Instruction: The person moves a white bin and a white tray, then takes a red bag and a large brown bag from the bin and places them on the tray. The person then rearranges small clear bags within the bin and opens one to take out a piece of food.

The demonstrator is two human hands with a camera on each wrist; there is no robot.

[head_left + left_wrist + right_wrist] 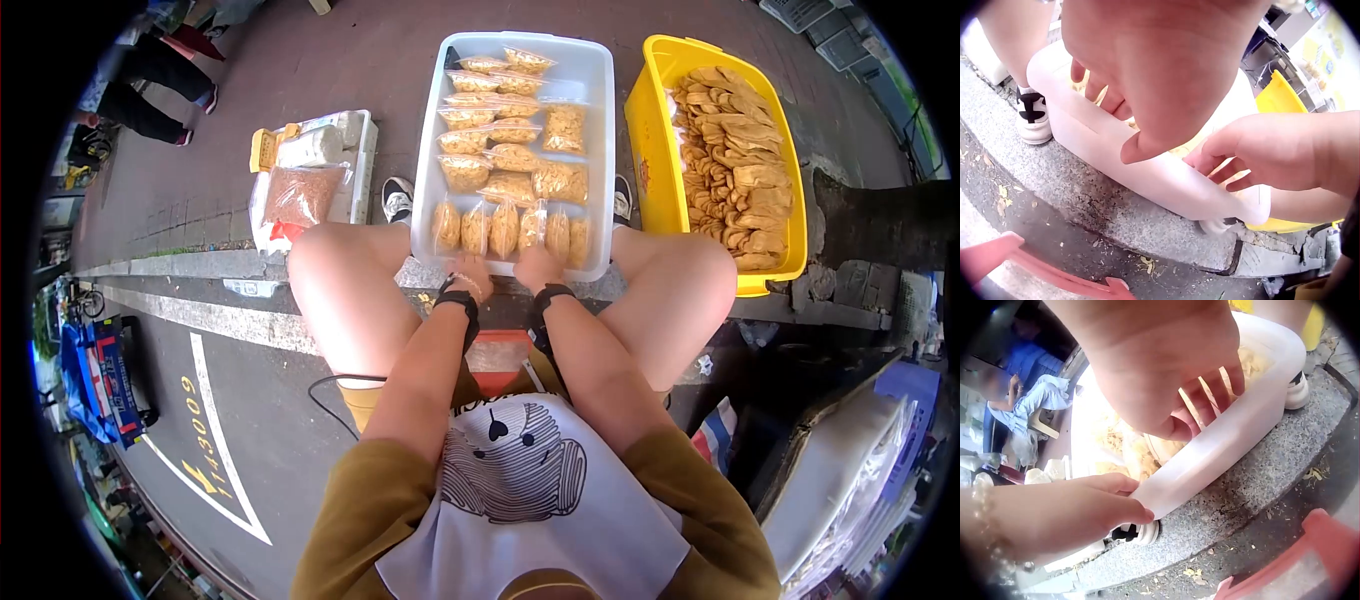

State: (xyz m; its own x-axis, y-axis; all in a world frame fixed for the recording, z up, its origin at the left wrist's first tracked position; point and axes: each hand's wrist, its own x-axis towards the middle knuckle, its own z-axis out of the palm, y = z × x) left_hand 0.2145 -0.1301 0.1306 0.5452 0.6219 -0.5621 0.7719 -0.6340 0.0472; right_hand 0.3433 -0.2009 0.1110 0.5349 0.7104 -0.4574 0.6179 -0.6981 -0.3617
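A translucent white plastic bin (pixel 430 150) stands in front of the person, filled with clear bags of yellow-brown chips (pixel 505 228). At the near rim, my left hand (pixel 470 275) grips the bin's edge, its thumb outside the wall and its other fingers inside. To its right, my right hand (pixel 540 266) reaches over the same rim at the front row of upright bags. Its fingers (pixel 1207 403) point down inside the near wall, thumb close over a bag (pixel 1163 449). Whether they hold that bag, I cannot tell. A beaded bracelet (pixel 988 519) circles the left wrist.
A yellow bin (pixel 655 130) of brown flat pieces stands right. On the left, a white tray (pixel 365 165) carries a bag of reddish grains (pixel 298 195). The person's knees flank the white bin, which sits by a stone kerb (pixel 1116 206). A red plastic edge (pixel 1054 269) shows below.
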